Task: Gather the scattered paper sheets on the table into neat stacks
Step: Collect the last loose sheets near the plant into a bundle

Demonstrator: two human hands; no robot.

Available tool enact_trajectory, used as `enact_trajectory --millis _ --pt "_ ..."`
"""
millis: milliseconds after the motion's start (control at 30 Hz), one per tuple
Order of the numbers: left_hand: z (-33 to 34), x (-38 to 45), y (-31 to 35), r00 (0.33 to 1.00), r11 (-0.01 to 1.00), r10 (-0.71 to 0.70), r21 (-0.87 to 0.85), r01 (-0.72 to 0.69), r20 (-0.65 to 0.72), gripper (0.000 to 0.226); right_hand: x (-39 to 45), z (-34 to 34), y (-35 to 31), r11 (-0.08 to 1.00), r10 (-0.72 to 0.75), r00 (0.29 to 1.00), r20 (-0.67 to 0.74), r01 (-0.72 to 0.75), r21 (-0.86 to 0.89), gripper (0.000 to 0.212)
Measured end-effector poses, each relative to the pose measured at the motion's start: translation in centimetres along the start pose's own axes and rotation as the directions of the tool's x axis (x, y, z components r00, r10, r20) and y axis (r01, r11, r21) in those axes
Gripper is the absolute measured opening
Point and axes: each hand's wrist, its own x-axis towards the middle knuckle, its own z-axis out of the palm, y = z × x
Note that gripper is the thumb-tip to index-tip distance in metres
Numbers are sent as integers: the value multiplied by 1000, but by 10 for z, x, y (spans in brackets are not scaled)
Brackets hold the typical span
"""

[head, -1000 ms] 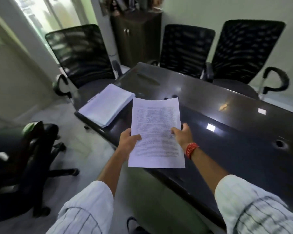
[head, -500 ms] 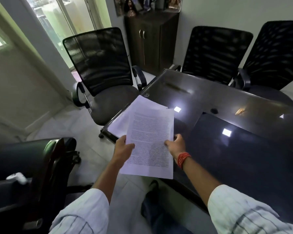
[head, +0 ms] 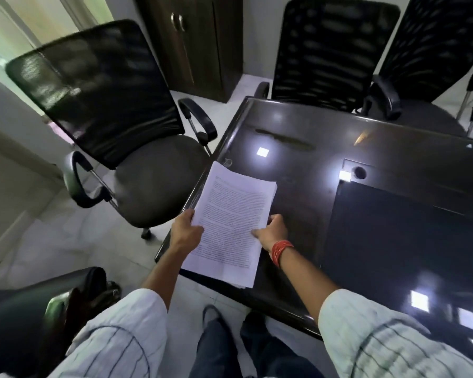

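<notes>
A bundle of printed paper sheets (head: 230, 225) lies over the near left corner of the dark glossy table (head: 325, 148). Its lower end sticks out past the table's edge, where several sheet edges show. My left hand (head: 186, 231) grips the bundle's left edge, thumb on top. My right hand (head: 272, 231), with a red thread band on the wrist, holds the right edge. The pile that lay on this corner is hidden under the bundle, and I cannot tell whether the bundle rests on it.
A black mesh office chair (head: 115, 126) stands left of the table corner. Two more chairs (head: 328, 55) stand at the far side. A dark wooden cabinet (head: 197, 42) is behind. A black chair (head: 38, 317) sits at my lower left. A darker inset panel (head: 407, 241) fills the table's right.
I have stepped left toward the table's corner. The sheets in my hands have come over the pile there and now cover it.
</notes>
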Motion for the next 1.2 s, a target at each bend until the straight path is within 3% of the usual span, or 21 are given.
enact_trajectory --millis 200,367,467,533,633,767,933,1100,1200 --pt "-3 37 -2 985 998 0 68 -13 175 24 9 16 3 993 48 998 -46 -53 -106 45" --pt "-7 55 -3 974 981 1 189 -45 224 24 3 32 -4 971 33 989 -142 -65 -229 45" --pt "-7 59 -5 975 890 39 436 -134 219 48 -5 38 -4 929 -29 979 -201 -48 -368 46" --pt "-7 61 -5 969 880 37 451 -147 244 67 -8 45 -2 887 -80 955 -286 -63 -458 54" --pt "-4 65 -2 937 913 -37 394 -109 346 89 -7 52 -5 922 42 944 -328 -163 -350 68" --pt "6 61 10 914 915 -122 400 -47 386 97 6 60 -8 958 185 941 -282 -237 -164 70" --pt "4 93 12 882 953 -242 270 138 404 80 13 63 -13 950 267 926 -268 -300 -91 76" --pt "-5 92 27 829 963 -244 26 268 503 24 24 67 -1 949 315 931 -184 -314 37 61" --pt "-7 93 26 824 966 -170 -72 247 541 23 19 62 -3 947 306 940 -153 -284 151 47"
